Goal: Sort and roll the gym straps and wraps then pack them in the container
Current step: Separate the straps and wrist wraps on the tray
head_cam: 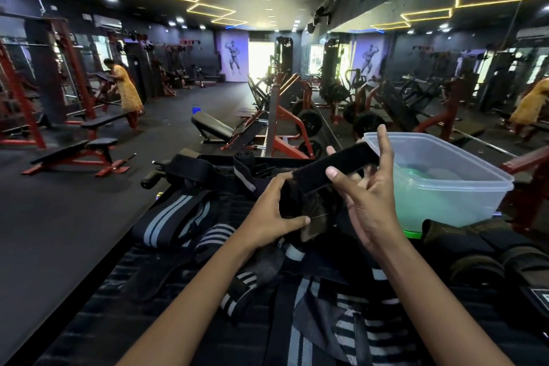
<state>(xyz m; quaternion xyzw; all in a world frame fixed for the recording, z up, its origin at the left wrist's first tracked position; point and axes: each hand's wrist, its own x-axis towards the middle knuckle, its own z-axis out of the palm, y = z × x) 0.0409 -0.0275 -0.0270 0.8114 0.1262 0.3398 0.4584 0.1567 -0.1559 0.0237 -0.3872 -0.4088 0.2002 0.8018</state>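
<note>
Left hand (274, 211) grips the rolled end of a black strap (332, 171), right hand (367, 196) pinches its flat tail. Clear plastic container (451, 187) sits at the bench's far right corner.

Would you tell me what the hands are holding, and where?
A black fabric strap: left hand grips its rolled end, right hand pinches the flat tail.

Black padded bench surface (89, 321), ribbed. On it: clear plastic container (439, 187) at 2 o'clock; grey-striped black wraps (172, 217) at 10 o'clock; striped wraps (356, 330) piled at 6 o'clock; dark rolled straps (505, 261) at 4 o'clock.
</note>
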